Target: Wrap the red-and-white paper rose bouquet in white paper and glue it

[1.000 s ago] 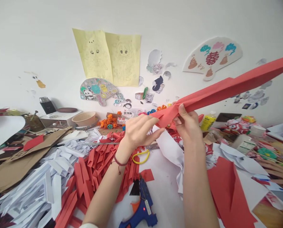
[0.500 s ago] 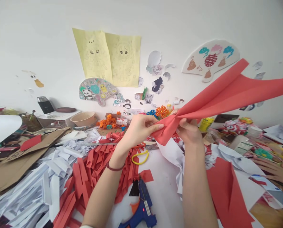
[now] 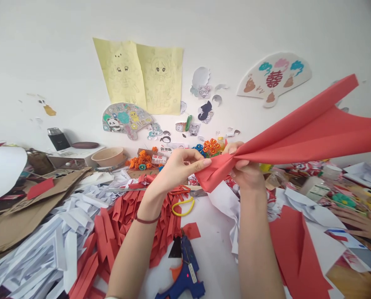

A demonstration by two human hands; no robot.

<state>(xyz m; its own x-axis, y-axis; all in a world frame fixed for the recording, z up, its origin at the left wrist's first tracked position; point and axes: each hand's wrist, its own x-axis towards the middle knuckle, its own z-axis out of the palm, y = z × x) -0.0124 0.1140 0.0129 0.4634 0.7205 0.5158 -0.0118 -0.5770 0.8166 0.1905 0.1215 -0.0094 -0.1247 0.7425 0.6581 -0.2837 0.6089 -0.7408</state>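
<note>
A large sheet of red paper point(image 3: 310, 128) is gathered at its lower left and flares out toward the right edge of the view. My left hand point(image 3: 185, 164) pinches its short left end between thumb and fingers. At the gathered neck, my right hand point(image 3: 247, 168) squeezes the folds together, its fingertips partly hidden behind the paper. Below my hands, a blue hot glue gun point(image 3: 188, 265) with a lit red light lies on the white table surface. Close by are yellow-handled scissors point(image 3: 183, 207), their blades partly covered.
Folded red paper strips point(image 3: 129, 216) and white paper strips point(image 3: 48, 249) pile up at left, beside cardboard point(image 3: 45, 199). More red paper point(image 3: 297, 249) lies at right. Another person's hand point(image 3: 356, 224) rests at the right edge. Orange flowers point(image 3: 142, 160) stand behind, near a bowl point(image 3: 108, 157).
The flared part of the red paper has swung to the right and spread wider. Both hands keep their grip at nearly the same place.
</note>
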